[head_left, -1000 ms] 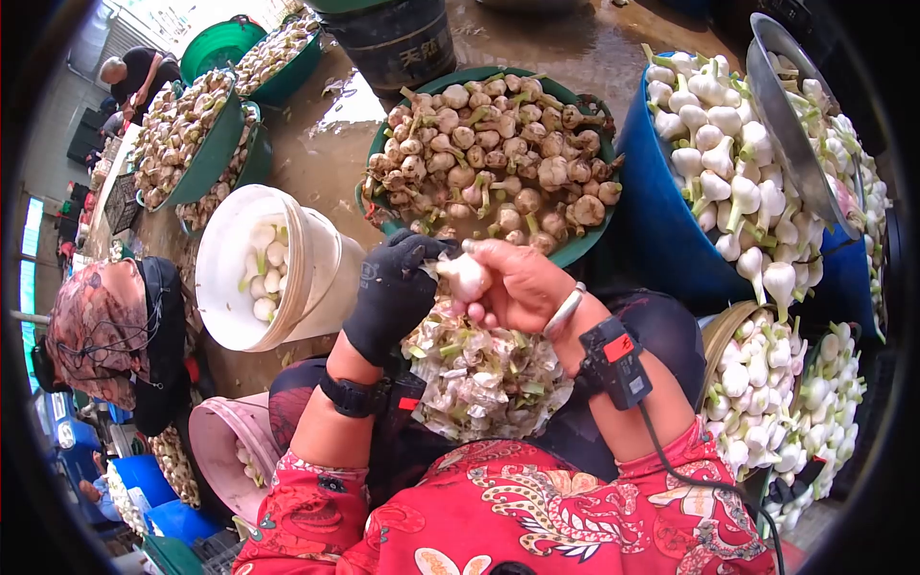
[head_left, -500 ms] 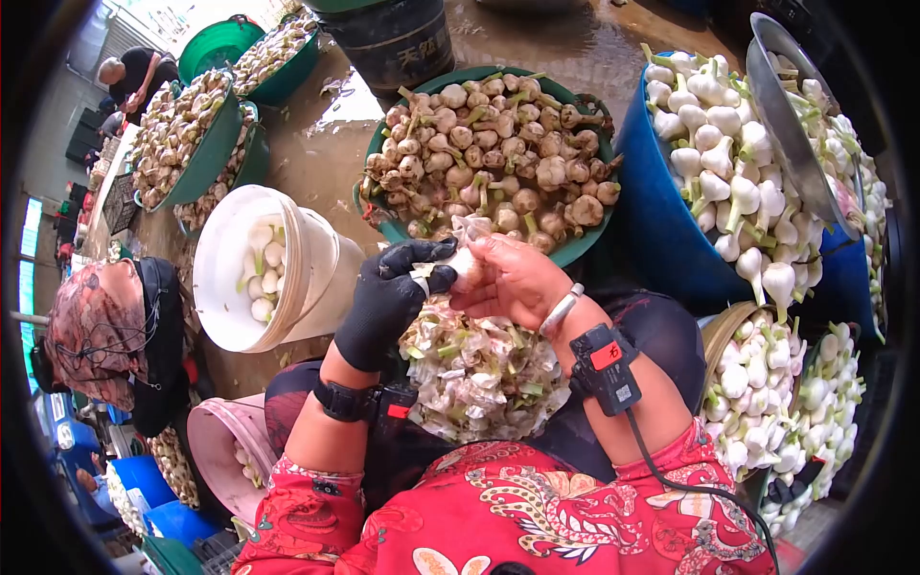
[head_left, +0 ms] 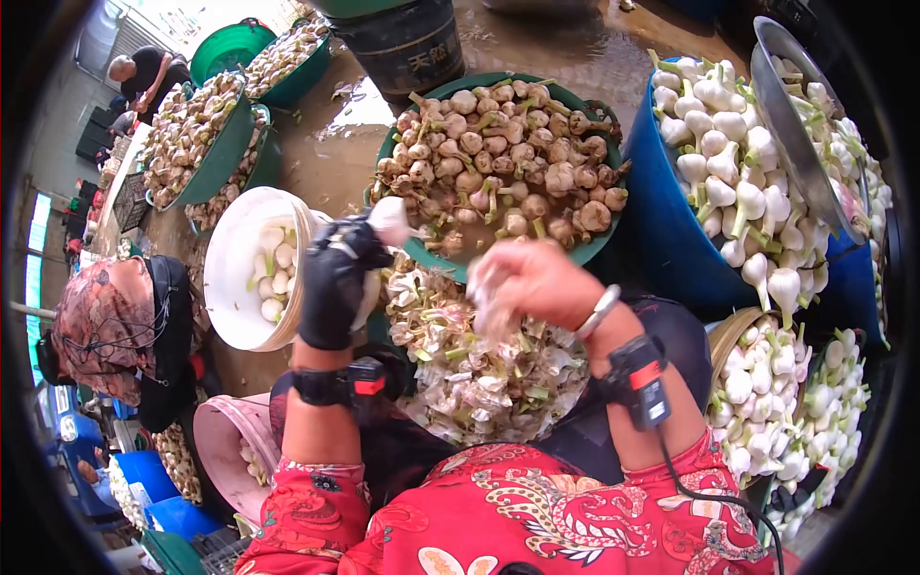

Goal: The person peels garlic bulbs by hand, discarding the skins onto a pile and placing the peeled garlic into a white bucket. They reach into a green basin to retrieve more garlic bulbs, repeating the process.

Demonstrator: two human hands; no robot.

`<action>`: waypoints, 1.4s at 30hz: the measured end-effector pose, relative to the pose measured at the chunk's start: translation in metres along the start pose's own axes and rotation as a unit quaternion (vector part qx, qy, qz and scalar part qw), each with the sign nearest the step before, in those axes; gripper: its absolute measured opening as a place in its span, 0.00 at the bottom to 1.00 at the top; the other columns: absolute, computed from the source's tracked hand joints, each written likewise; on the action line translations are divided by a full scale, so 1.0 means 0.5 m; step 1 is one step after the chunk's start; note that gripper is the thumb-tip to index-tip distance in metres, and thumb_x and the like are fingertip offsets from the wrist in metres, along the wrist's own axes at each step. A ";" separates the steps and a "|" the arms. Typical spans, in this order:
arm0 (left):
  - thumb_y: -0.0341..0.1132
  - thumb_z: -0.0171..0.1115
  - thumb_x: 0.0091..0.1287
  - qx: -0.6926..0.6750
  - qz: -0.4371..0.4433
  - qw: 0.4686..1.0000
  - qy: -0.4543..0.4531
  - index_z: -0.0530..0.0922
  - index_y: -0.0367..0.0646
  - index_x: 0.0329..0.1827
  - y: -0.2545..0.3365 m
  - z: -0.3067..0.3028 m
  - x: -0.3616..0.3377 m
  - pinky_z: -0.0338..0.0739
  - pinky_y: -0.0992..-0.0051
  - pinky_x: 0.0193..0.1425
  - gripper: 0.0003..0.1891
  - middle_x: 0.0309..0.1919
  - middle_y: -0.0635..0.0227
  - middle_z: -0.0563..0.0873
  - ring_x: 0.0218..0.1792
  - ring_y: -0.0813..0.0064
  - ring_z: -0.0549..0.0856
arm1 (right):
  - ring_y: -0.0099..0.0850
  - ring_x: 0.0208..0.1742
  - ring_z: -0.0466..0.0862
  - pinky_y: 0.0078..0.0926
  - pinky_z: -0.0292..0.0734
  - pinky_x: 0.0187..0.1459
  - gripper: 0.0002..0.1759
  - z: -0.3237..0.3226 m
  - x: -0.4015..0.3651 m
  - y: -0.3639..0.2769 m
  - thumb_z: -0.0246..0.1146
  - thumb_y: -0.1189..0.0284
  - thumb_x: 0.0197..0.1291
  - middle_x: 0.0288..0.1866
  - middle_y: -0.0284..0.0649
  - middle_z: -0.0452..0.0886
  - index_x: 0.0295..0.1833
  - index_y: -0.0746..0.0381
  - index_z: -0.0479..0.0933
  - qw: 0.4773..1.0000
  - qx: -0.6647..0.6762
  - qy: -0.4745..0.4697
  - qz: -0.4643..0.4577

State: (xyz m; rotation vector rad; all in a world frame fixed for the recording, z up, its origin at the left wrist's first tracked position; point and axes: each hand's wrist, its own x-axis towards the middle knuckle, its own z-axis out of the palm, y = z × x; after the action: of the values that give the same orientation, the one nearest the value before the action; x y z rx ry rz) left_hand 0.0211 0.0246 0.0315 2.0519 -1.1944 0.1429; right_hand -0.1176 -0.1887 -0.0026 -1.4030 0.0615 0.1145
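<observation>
My left hand (head_left: 335, 278), in a black glove, is closed on a garlic bulb (head_left: 389, 222) whose pale, smooth top sticks out past the fingers. It is beside the rim of a white bucket (head_left: 305, 278) with white peeled bulbs (head_left: 276, 273) inside. My bare right hand (head_left: 537, 285) hovers above a heap of loose garlic skins (head_left: 494, 383) in my lap. Its fingers point down and are smeared by motion, so I cannot make out whether skin is between them. Beyond both hands, a green basin (head_left: 565, 257) holds brownish unpeeled garlic (head_left: 489, 144) in murky water.
At right, a blue tub (head_left: 661, 230) is piled with white garlic, a metal bowl (head_left: 795, 125) leaning over it. More white garlic (head_left: 752, 393) stands below. A pink bucket (head_left: 225, 450) is at lower left. A dark bucket (head_left: 407, 57) stands behind the basin. Co-workers (head_left: 105, 326) are at left.
My hands have parted. The left has moved left toward the white bucket with the garlic bulb, and the right has shifted right and down over the skins.
</observation>
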 end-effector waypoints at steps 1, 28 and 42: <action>0.25 0.57 0.61 0.022 0.023 0.999 0.039 0.80 0.36 0.43 -0.060 -0.035 -0.009 0.78 0.77 0.38 0.08 0.31 0.66 0.83 0.29 0.75 0.82 | 0.27 0.34 0.82 0.24 0.78 0.38 0.08 0.010 -0.005 0.003 0.58 0.78 0.55 0.34 0.38 0.84 0.40 0.64 0.79 0.988 -0.129 -0.075 0.033; 0.39 0.62 0.55 0.136 -0.135 0.928 -0.319 0.85 0.43 0.36 -0.253 0.248 0.054 0.78 0.64 0.47 0.11 0.33 0.55 0.86 0.38 0.56 0.85 | 0.22 0.42 0.78 0.21 0.76 0.46 0.24 -0.029 0.039 0.006 0.66 0.78 0.52 0.46 0.38 0.79 0.58 0.63 0.74 0.965 -0.113 0.222 0.078; 0.36 0.61 0.66 -0.547 -0.353 0.759 -0.009 0.75 0.36 0.57 0.061 0.086 -0.011 0.79 0.77 0.43 0.19 0.39 0.68 0.84 0.38 0.78 0.83 | 0.30 0.53 0.78 0.25 0.76 0.53 0.37 0.055 0.038 0.016 0.75 0.77 0.35 0.51 0.41 0.76 0.57 0.62 0.73 0.936 -0.216 0.206 -0.187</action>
State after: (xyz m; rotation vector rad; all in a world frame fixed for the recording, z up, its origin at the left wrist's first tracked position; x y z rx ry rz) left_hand -0.0169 -0.0083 0.0147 1.2497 -0.2294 -0.7725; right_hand -0.1005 -0.1596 -0.0080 -1.8355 0.1205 -0.5145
